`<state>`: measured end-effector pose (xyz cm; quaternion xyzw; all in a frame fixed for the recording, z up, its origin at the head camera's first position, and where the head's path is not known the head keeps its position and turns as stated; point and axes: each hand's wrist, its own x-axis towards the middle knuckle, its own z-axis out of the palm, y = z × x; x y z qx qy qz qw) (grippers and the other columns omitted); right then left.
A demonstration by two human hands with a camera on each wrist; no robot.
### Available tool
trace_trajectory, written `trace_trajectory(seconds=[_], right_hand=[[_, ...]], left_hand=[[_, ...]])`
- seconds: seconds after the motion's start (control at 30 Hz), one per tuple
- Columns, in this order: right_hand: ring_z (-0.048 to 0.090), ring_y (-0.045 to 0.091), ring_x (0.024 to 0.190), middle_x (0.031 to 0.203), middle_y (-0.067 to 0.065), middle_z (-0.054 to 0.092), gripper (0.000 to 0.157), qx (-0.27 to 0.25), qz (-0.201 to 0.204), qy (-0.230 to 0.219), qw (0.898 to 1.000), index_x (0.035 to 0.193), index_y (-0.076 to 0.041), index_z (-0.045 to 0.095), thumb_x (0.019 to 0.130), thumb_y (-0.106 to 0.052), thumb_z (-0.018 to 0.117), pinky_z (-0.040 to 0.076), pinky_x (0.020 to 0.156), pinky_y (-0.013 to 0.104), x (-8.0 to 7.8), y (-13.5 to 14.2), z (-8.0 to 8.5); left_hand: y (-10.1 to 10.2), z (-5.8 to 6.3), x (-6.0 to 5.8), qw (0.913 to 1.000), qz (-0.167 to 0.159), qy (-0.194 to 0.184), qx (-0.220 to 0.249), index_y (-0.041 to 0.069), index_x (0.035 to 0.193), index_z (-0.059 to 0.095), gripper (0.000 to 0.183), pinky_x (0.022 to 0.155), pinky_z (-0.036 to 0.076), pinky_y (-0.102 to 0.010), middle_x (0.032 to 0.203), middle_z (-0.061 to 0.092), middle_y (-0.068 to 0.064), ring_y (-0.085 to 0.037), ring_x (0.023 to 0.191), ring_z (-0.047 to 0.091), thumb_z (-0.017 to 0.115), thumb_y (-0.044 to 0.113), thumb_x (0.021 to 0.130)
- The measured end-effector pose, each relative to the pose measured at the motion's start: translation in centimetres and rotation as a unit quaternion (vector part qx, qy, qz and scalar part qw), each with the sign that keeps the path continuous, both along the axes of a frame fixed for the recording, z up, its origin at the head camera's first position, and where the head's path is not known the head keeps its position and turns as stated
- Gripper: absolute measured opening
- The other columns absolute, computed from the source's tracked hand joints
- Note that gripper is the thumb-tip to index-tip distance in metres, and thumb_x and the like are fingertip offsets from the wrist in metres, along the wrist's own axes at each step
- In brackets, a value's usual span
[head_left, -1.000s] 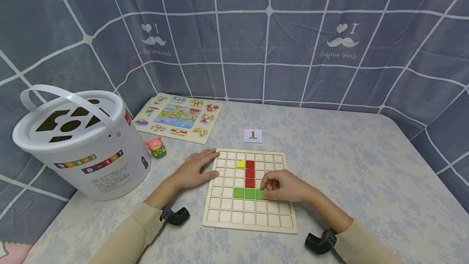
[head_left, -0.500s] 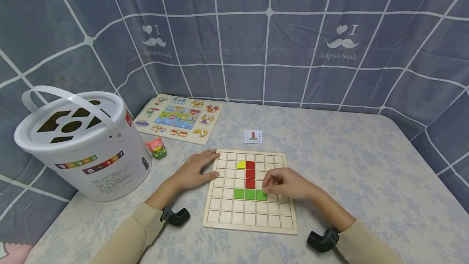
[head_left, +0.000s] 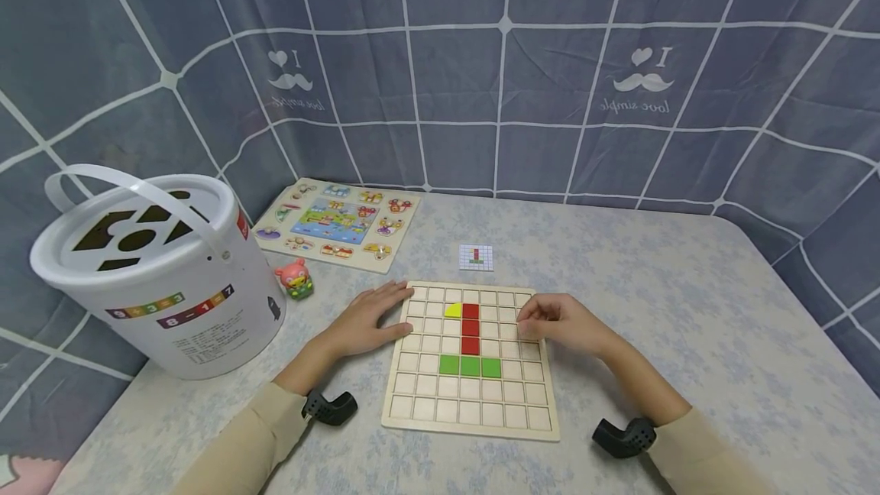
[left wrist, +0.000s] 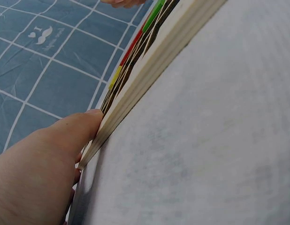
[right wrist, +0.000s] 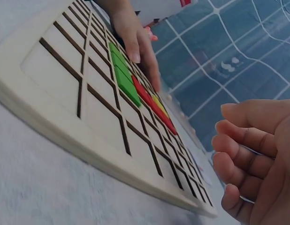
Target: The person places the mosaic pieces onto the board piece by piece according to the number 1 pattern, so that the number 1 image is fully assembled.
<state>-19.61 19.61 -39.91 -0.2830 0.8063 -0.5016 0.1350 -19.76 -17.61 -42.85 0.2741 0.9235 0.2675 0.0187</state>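
A wooden grid board (head_left: 470, 432) lies flat in the head view. Several square tiles sit in its cells: a column of red tiles (head_left: 470, 329), a row of green tiles (head_left: 470, 366) below it, and a yellow rounded tile (head_left: 454, 311) left of the top red one. My left hand (head_left: 364, 319) rests at the board's left edge, its thumb touching the side in the left wrist view. Over the board's right edge hovers my right hand (head_left: 567, 321); the right wrist view shows its fingers (right wrist: 229, 154) loosely curled, thumb apart, with nothing between them.
Behind the board lies a small printed grid card (head_left: 476, 257). A picture puzzle board (head_left: 406, 212) lies at the back left, near a pink and green toy figure (head_left: 296, 279). The white lidded bucket (head_left: 206, 327) stands far left. A grid-patterned curtain (head_left: 454, 75) hangs behind the table.
My right hand has let go of the rightmost green tile and moved up and right to the board's edge. That tile lies in its cell. The left hand has stayed put.
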Motion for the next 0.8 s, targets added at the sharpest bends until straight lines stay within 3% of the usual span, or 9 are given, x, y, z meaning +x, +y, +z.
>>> trace_trajectory(seconds=[0.13, 0.33, 0.57, 0.8], right_hand=[[0.059, 0.02, 0.074, 0.085, 0.016, 0.063, 0.016, -0.001, -0.029, 0.0, 1.0, 0.1, 0.005, 0.067, 0.095, -0.01, 0.064, 0.052, 0.066, 0.031, -0.1, 1.3, 0.3], [0.057, 0.018, 0.07, 0.082, 0.008, 0.063, 0.014, 0.041, -0.09, 0.041, 0.994, 0.099, 0.0, 0.068, 0.094, -0.013, 0.065, 0.049, 0.062, 0.029, -0.3, 3.7, 0.2], [0.057, 0.016, 0.068, 0.082, 0.002, 0.064, 0.013, 0.117, -0.166, 0.115, 0.972, 0.1, -0.003, 0.068, 0.095, -0.014, 0.065, 0.046, 0.058, 0.029, -0.4, 6.4, -0.9], [0.057, 0.014, 0.074, 0.085, -0.001, 0.064, 0.01, 0.173, -0.181, 0.165, 0.954, 0.099, -0.006, 0.068, 0.094, -0.014, 0.066, 0.048, 0.061, 0.031, -0.6, 7.8, -1.5]], left_hand=[[0.0, 0.0, 0.0, 1.0, 0.001, 0.001, 0.0, 0.008, 0.148, 0.044, 0.067, 0.113, 0.018, -0.059, 0.153, 0.036, -0.015, -0.035, 0.143, 0.026, 0.061, 0.043, 0.094], [-0.1, 0.0, -0.1, 1.0, 0.002, 0.003, -0.001, 0.008, 0.148, 0.043, 0.067, 0.114, 0.017, -0.058, 0.154, 0.035, -0.015, -0.035, 0.144, 0.026, 0.061, 0.044, 0.094], [-0.2, 0.0, -0.2, 1.0, 0.003, 0.0, -0.004, 0.008, 0.148, 0.042, 0.068, 0.114, 0.017, -0.058, 0.154, 0.035, -0.014, -0.034, 0.144, 0.025, 0.061, 0.044, 0.094], [-0.4, 0.0, -0.2, 1.0, 0.003, 0.0, -0.006, 0.008, 0.148, 0.042, 0.068, 0.114, 0.018, -0.058, 0.154, 0.035, -0.014, -0.035, 0.144, 0.025, 0.062, 0.044, 0.094]])
